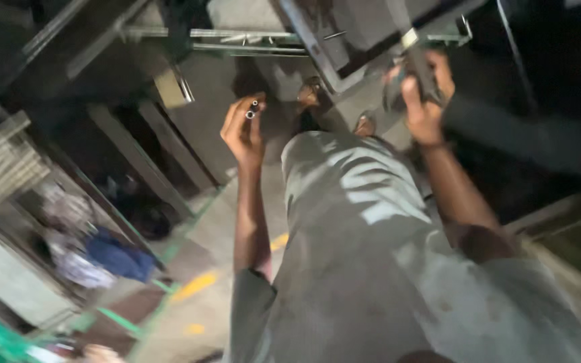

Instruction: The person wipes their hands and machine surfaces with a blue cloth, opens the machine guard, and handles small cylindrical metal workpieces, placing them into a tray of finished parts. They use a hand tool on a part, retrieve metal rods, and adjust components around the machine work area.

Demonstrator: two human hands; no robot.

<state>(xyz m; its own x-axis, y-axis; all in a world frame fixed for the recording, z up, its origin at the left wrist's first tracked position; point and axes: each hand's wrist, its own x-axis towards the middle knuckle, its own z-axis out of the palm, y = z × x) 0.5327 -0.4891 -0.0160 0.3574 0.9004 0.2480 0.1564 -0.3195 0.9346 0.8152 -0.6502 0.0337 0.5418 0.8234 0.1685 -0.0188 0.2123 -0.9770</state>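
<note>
Below the tilted, blurred head view, two bare hands are raised in front of a person in a grey shirt (364,269). One left hand (243,131) is lifted with its palm turned inward, the fingers (258,115) curled together and pinched on two small metal tubes (253,109), whose round open ends show side by side at the fingertips. One right hand (425,94) is higher and further right, its fingers wrapped tight around a dark tool (419,67) with a pale tip, held just against the edge of a slanted metal frame (317,47). The two hands are well apart, with the shirt front between them below. Two sandalled feet (336,109) show on the concrete floor (223,296) beyond the shirt, near the foot of the frame. Two yellow marks (195,286) lie on the floor at lower left, beside a green rail (119,321) and a heap of blue cloth (119,259).
</note>
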